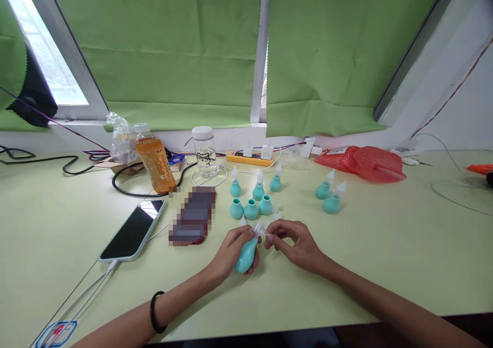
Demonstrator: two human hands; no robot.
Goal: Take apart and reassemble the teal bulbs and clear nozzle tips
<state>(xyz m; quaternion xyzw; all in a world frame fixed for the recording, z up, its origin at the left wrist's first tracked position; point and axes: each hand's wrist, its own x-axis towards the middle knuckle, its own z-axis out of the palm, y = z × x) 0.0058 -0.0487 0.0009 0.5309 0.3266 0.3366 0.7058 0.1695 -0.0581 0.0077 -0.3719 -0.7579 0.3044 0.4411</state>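
Observation:
My left hand point(234, 250) is wrapped round a teal nasal aspirator bulb point(246, 257), which tilts up to the right with a clear collar point(258, 229) in its neck. Close beside that collar is my right hand point(292, 240), its thumb and fingertips pinched together; whatever is between them is hidden. Just beyond the hands stand several open teal bulbs point(251, 209) without tips. Behind these are upright aspirators with clear tips point(258, 187). Two more tipped aspirators point(332, 203) lean at the right. Small clear tips point(278, 215) lie partly hidden behind my hands.
To the left are a phone point(133, 231) with a charging cable and a dark pixelated flat object point(194, 214). Toward the back stand an orange drink bottle point(155, 160), a clear jar point(205, 152), a yellow power strip point(249, 158) and a red plastic bag point(362, 163).

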